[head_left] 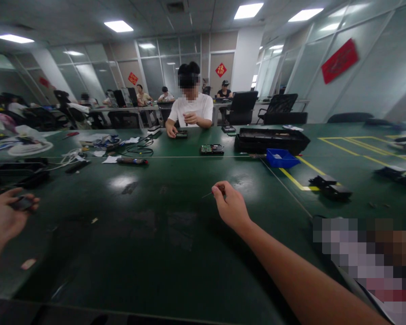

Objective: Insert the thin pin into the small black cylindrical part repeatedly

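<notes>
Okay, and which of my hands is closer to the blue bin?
Right. Your right hand is on the near side of the blue bin, off to its left; your left hand is much farther away, at the far left of the view.

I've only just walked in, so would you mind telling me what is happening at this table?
The person wearing the camera holds a small dark object in the left hand, too blurred to identify, and a thin-shafted tool in the right hand, above the green table. Across from them, a person in a white top has one hand at a small dark device and the other raised. Between them lies a unit with a green circuit board, near a blue bin and a long black case.
</notes>
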Demonstrator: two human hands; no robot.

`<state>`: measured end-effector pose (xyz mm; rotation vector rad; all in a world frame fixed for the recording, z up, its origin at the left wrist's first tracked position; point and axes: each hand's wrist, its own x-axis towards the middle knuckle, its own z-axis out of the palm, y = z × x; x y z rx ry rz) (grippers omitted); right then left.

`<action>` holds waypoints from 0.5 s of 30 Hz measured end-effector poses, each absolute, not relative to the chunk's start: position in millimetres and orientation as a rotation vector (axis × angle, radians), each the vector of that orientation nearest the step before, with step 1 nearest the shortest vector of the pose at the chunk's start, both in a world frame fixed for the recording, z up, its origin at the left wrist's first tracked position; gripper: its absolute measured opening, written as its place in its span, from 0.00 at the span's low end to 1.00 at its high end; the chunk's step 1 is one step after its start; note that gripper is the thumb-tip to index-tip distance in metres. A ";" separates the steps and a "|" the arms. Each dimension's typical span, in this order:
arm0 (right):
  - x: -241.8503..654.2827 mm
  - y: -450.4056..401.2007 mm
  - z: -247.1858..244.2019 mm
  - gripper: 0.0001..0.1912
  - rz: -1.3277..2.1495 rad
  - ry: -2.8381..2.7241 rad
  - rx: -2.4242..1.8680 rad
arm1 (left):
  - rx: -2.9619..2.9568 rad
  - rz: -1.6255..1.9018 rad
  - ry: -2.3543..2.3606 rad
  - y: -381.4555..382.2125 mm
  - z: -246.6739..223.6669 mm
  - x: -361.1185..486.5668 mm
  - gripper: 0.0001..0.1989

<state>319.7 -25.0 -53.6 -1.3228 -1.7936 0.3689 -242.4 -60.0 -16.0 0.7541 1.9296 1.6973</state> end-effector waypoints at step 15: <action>324.6 -23.5 -55.2 0.12 0.393 -1.780 -1.320 | 1.099 1.281 1.305 -17.6 -5.4 21.4 0.26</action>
